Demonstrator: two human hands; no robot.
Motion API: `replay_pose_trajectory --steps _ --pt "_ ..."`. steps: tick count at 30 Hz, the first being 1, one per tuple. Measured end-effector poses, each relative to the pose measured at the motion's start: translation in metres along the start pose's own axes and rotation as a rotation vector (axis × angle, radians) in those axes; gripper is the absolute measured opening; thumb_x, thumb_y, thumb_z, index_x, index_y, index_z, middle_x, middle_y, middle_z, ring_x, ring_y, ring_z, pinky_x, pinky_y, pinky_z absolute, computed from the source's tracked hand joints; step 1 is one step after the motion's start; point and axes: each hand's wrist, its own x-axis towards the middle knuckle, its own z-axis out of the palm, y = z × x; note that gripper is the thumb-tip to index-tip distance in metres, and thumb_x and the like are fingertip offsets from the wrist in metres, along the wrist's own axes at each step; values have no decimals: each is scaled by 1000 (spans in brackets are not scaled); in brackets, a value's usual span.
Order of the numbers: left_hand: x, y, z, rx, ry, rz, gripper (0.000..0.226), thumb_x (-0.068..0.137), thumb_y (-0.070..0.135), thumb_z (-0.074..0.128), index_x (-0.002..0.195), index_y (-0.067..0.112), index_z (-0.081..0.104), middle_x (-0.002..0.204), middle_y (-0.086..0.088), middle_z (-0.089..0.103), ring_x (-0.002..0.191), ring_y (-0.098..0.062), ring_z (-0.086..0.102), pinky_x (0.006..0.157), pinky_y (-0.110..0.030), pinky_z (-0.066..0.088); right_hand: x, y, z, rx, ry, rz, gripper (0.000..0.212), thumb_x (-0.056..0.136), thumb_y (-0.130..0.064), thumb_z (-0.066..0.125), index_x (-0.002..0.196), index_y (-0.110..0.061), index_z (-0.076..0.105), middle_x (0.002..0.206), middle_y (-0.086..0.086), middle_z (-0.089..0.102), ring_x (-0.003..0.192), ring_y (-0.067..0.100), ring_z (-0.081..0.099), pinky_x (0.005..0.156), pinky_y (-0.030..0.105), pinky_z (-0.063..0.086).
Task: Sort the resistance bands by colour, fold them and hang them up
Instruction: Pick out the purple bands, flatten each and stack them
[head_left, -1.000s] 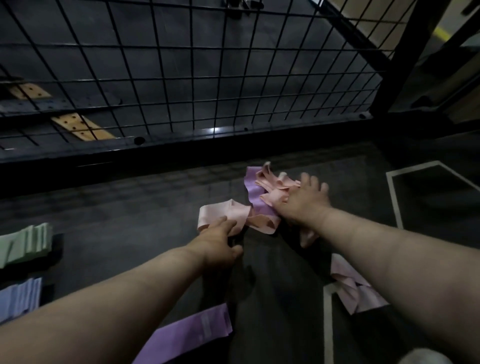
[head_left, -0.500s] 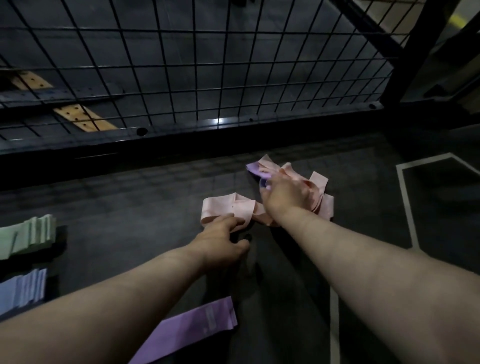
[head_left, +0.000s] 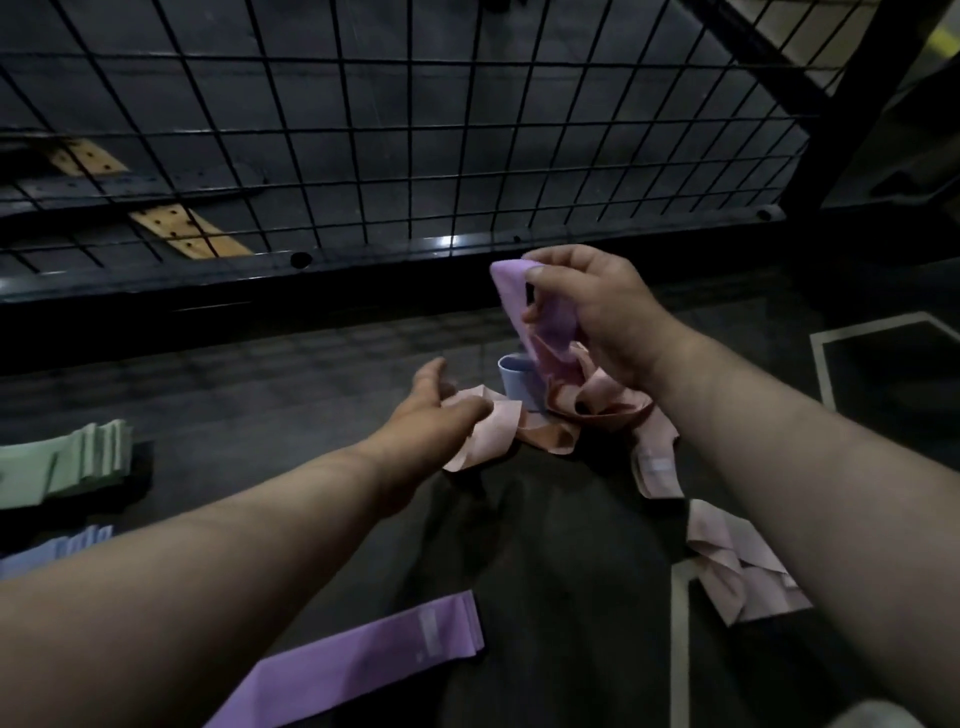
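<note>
While the right hand (head_left: 597, 312) pinches a lilac elastic resistance band (head_left: 511, 286), holding it just above the tangle of pale pink bands (head_left: 597, 402) on the dark floor (head_left: 311, 415), the left hand (head_left: 436, 410) rests loose-fingered on one flat pink band (head_left: 493, 434), with the folded green stack (head_left: 78, 457) well off left

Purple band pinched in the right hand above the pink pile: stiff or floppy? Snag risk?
Probably floppy: the purple band bends over and droops from the right hand. Likely light, since a pinch alone holds it. It may snag: its lower end runs into the tangled pink bands, which could drag along.
</note>
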Motion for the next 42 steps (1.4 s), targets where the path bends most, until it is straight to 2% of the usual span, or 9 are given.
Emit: replay_pose_trajectory --steps 6,10,14,20,25,28,33,36,42 --pt "-2 5 -13 -73 -19 140 96 78 31 80 151 47 19 156 9 29 123 -8 51 102 -35 47 -22 -35 17 -144 -365 -261 28 93 1 60 121 6 59 97 16 68 77 22 68 73 34 57" --pt "1 6 -21 -83 -99 166 61 74 33 84 128 37 55 120 10 68 113 -11 63 91 -32 52 -29 -55 32 108 -524 -199 27 96 -3 51 121 -2 57 98 18 66 83 26 67 83 46 58" --pt "-6 7 -34 -27 -95 104 15 84 19 76 99 17 71 77 4 73 76 -13 68 71 -26 51 -13 -48 33 160 -247 -182 27 96 -6 55 123 -9 58 102 8 67 89 21 67 81 40 58" --pt "-23 -14 -67 102 -204 26 56 58 36 87 108 16 69 94 -4 76 86 -18 72 74 -31 57 3 6 6 -719 164 -243 37 97 -19 56 133 -21 55 109 -1 65 98 19 65 86 42 57" --pt "-41 -37 -98 214 -221 -67 66 50 50 91 102 14 71 98 -9 75 95 -28 71 89 -43 55 -16 59 16 -757 80 -71 32 100 -19 45 128 -27 57 112 0 64 92 13 61 75 16 43" --pt "-51 -52 -113 204 -167 -116 67 50 55 86 99 12 72 99 -12 75 91 -23 70 89 -43 54 -28 87 27 -518 35 99 25 100 -20 44 118 -35 54 108 2 65 89 18 66 76 31 57" --pt "-49 -75 -134 404 -19 -217 14 85 30 76 89 18 70 85 -2 72 73 -15 65 62 -24 49 -42 105 37 -836 -61 265 11 96 -22 56 107 -25 60 95 4 67 80 20 63 69 29 51" --pt "-42 -87 -136 476 97 -306 8 90 20 69 84 16 65 81 -7 68 62 -17 61 50 -22 50 -44 105 38 -1052 -115 262 15 90 -28 63 104 -22 63 90 -1 65 84 21 63 75 31 53" --pt "-41 -101 -130 474 127 -328 7 96 10 54 93 11 60 74 -15 65 51 -20 58 39 -23 47 -60 115 46 -1187 -361 -380 47 82 -25 72 127 -21 60 128 5 48 115 24 51 100 37 46"
